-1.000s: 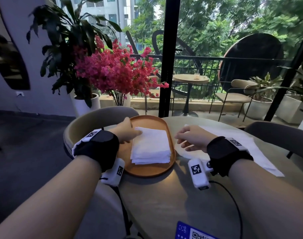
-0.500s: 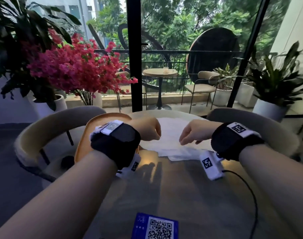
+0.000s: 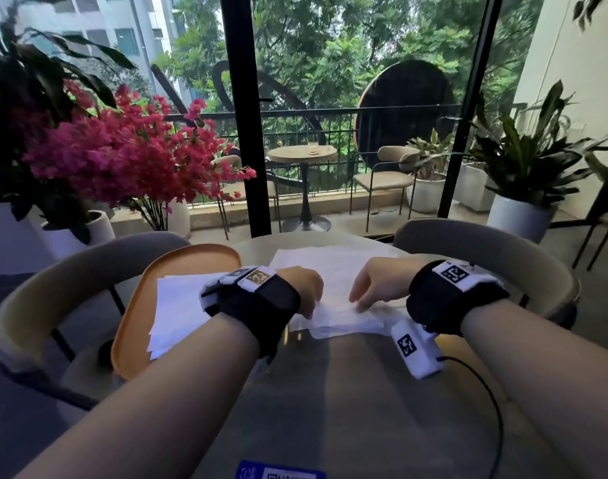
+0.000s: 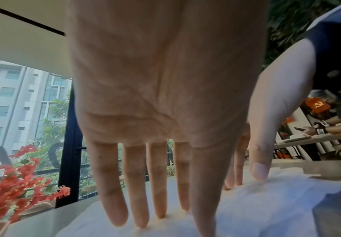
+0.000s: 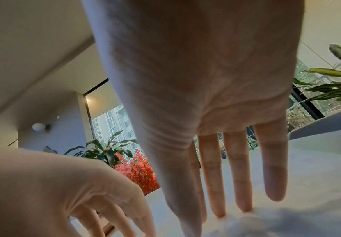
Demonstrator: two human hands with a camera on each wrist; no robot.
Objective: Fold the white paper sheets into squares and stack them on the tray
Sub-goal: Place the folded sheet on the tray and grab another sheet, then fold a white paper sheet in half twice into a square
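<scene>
An orange tray (image 3: 178,267) sits at the table's left and holds a stack of folded white squares (image 3: 181,305). Right of it, loose white paper sheets (image 3: 333,267) lie spread on the table. My left hand (image 3: 307,302) and right hand (image 3: 363,300) are side by side at the sheets' near edge, fingertips down on the top sheet. In the left wrist view the left hand (image 4: 155,208) has straight fingers touching the paper (image 4: 277,208). In the right wrist view the right hand (image 5: 226,206) likewise touches the paper (image 5: 311,176) with straight fingers. Neither hand grips anything.
The round table (image 3: 347,409) has a blue QR card (image 3: 282,473) at its front edge and a cable (image 3: 482,382) from my right wrist. Curved chairs stand at the left (image 3: 53,288) and right (image 3: 485,240). Flowers, potted plants and a glass door lie beyond.
My left hand left the stack on the tray and came right to the loose sheets. Both hands went from curled to straight fingers resting on the paper. The head view swung right.
</scene>
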